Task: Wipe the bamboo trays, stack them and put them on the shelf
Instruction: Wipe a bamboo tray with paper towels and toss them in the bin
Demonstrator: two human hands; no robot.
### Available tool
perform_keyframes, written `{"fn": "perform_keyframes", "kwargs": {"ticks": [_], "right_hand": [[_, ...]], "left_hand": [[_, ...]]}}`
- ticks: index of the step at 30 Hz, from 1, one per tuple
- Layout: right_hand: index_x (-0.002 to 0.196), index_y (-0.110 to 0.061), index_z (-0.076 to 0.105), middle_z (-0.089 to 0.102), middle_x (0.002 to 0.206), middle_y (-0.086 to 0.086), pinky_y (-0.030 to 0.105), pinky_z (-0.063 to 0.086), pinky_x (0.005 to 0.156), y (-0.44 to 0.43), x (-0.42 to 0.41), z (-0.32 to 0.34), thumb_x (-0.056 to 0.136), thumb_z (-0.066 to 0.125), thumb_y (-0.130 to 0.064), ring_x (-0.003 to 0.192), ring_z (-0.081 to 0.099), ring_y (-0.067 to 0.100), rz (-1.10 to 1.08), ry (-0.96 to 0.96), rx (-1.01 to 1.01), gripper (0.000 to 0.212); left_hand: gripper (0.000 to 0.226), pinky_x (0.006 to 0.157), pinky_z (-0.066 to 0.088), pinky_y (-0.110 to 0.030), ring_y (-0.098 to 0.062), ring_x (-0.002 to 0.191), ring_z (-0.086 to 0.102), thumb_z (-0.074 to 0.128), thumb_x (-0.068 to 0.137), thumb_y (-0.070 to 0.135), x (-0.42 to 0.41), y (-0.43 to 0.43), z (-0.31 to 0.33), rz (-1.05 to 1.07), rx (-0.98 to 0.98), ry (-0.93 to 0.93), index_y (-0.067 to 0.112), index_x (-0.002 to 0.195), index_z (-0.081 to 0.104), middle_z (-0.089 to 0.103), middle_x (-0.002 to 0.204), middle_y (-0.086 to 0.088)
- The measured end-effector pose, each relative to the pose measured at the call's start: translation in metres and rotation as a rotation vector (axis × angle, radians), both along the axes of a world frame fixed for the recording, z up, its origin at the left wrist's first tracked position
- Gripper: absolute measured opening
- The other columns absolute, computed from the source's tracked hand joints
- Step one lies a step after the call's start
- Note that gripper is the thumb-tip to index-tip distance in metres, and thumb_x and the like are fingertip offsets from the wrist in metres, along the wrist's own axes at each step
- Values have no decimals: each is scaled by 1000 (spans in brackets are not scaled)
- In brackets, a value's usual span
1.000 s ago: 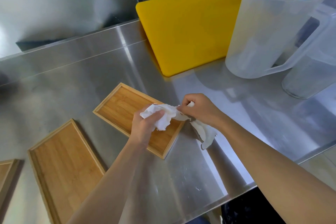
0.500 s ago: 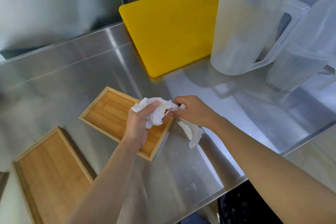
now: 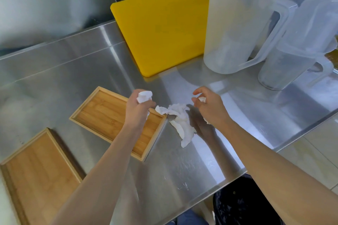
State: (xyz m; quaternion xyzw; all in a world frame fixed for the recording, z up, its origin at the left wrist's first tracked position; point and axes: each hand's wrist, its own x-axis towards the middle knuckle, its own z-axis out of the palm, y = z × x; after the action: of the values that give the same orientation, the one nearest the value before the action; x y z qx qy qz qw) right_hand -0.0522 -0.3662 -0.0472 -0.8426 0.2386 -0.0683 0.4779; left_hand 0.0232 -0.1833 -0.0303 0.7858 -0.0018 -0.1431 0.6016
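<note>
A bamboo tray (image 3: 102,115) lies on the steel counter (image 3: 73,71) in the middle, and a second bamboo tray (image 3: 38,175) lies at the lower left. My left hand (image 3: 137,109) hovers over the middle tray's right end, closed on a wad of white paper towel (image 3: 144,96). My right hand (image 3: 210,107) is to the right of that tray, pinching a small white scrap of the towel. Between my hands a loose, torn-looking strip of white paper towel (image 3: 180,122) hangs down onto the counter.
A yellow cutting board (image 3: 164,27) leans at the back. Two translucent plastic pitchers (image 3: 236,23) (image 3: 292,56) stand at the back right. The counter's front edge (image 3: 228,175) runs diagonally at the lower right, with a dark bin bag (image 3: 243,204) below it.
My hands, which held the towel bunched together over the tray, have pulled apart. The towel has separated into a wad on the left, a scrap on the right and a loose strip between.
</note>
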Motion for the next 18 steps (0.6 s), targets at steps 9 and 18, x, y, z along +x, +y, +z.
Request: {"fn": "perform_keyframes", "kwargs": {"ticks": [9,18], "right_hand": [[106,-19,64,62,89,2,32,47,83,-12,-18,-9,89,56,-21,79,55,17,7,78,-145,19],[97,-17,61,67,95,0,35,49,80,-1,-21,-15,82,57,-49,88,61,22,160,191,-319,35]], "left_hand": [[61,78,47,-32,-22,117,53,53,87,18,-4,-32,-11,-734,1011,-529,42,139,30,50,135,3],[15,64,42,-30,-21,84,57,53,86,10,-3,-25,2,-351,674,-464,17,96,61,55,89,3]]}}
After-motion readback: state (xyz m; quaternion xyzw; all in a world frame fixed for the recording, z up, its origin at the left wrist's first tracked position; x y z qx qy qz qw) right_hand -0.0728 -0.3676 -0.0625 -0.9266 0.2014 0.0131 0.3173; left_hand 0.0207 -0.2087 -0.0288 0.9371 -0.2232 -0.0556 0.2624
